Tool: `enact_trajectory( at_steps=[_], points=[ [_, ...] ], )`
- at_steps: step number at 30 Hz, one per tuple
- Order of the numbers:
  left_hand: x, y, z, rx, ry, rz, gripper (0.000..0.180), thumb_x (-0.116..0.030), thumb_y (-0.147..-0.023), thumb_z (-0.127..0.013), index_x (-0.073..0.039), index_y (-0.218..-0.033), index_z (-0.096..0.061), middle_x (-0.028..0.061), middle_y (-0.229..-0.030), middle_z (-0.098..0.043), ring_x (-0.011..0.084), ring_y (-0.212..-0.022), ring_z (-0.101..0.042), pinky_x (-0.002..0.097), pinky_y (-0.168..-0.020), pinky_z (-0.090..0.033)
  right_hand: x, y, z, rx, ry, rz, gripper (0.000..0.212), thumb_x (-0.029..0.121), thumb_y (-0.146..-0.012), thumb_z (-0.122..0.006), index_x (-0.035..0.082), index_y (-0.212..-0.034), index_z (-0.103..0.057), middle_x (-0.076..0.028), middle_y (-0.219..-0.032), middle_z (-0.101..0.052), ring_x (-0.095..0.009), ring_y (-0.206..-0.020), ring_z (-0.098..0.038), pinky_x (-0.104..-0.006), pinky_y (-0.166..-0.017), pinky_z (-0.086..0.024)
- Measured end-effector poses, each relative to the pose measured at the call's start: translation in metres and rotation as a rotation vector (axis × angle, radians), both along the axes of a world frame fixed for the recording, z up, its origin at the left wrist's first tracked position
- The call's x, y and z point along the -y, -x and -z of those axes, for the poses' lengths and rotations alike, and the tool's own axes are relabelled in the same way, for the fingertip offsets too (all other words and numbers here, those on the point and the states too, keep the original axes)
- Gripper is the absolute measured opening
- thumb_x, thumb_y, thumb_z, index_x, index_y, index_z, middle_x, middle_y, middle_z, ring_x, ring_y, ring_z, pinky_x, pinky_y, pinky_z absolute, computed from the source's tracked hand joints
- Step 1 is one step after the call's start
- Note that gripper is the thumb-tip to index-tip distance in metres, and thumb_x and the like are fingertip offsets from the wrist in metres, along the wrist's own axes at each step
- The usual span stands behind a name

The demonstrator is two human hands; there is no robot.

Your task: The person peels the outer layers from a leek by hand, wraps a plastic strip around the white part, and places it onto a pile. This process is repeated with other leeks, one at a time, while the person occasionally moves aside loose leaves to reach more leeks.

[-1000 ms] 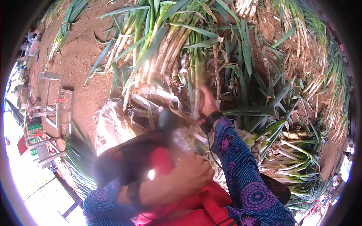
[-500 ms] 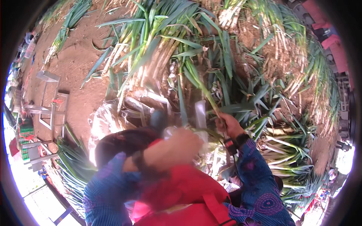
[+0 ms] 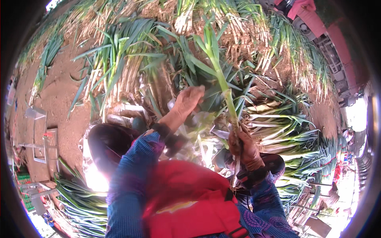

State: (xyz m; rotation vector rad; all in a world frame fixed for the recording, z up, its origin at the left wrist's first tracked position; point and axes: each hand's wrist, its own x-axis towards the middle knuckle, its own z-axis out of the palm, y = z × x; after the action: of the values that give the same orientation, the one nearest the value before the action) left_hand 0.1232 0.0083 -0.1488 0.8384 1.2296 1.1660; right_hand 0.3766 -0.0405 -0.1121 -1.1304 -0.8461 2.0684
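A long green onion (image 3: 225,87) stands nearly upright in my right hand (image 3: 243,144). The fingers are wrapped round its pale lower stalk, and its green leaves point away from me. My left hand (image 3: 188,100) is raised over the middle of the work area. Its fingers look stretched out toward the onion's leaves, apart from the stalk, with nothing visible in them. Peeled leaves and pale scraps (image 3: 202,137) lie below, between the hands. A heap of green onions (image 3: 123,65) lies beyond my left hand.
Many pale-stemmed onions (image 3: 274,133) lie in a row at my right. More leafy onions (image 3: 79,198) are at the lower left. A metal frame stool (image 3: 39,139) stands on bare soil at the left. Rows of onions (image 3: 234,23) cover the far ground.
My right hand has drawn the onion nearer, and its stalk now stands more upright. My left hand has swung up and away from my body. The view has shifted to the right.
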Motion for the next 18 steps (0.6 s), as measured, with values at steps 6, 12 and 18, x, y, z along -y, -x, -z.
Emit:
enact_trajectory(
  at_steps=[6,12,18],
  points=[
    [-0.015,-0.016,-0.054,0.524,-0.175,0.092,0.033,-0.034,-0.091,-0.062,-0.007,-0.111,-0.060,0.0073,-0.103,-0.065,0.0193,-0.096,-0.062,0.0343,-0.080,-0.049,0.015,0.023,-0.010,-0.029,-0.192,-0.016,0.043,0.030,-0.093,-0.052,0.004,-0.127,-0.050,0.000,-0.070,-0.051,-0.007,-0.049,-0.041,-0.0209,-0.041,-0.029],
    [-0.024,0.006,-0.079,0.394,-0.133,-0.097,0.019,-0.021,-0.086,-0.069,-0.009,-0.099,-0.062,0.0051,-0.095,-0.066,0.0170,-0.088,-0.065,0.0345,-0.075,-0.054,-0.034,0.038,-0.049,0.143,-0.497,-0.210,0.041,0.027,-0.091,-0.053,0.002,-0.123,-0.052,-0.005,-0.094,-0.059,-0.013,-0.087,-0.055,-0.0263,-0.078,-0.042],
    [-0.012,0.006,-0.095,0.316,-0.207,-0.046,0.028,-0.029,-0.084,-0.070,-0.008,-0.101,-0.062,0.0027,-0.093,-0.065,0.0137,-0.084,-0.061,0.0294,-0.073,-0.048,-0.075,0.071,-0.074,0.135,-0.796,-0.167,0.035,0.020,-0.085,-0.062,0.007,-0.117,-0.055,-0.006,-0.101,-0.060,-0.013,-0.089,-0.056,-0.0268,-0.081,-0.044]
  ],
)
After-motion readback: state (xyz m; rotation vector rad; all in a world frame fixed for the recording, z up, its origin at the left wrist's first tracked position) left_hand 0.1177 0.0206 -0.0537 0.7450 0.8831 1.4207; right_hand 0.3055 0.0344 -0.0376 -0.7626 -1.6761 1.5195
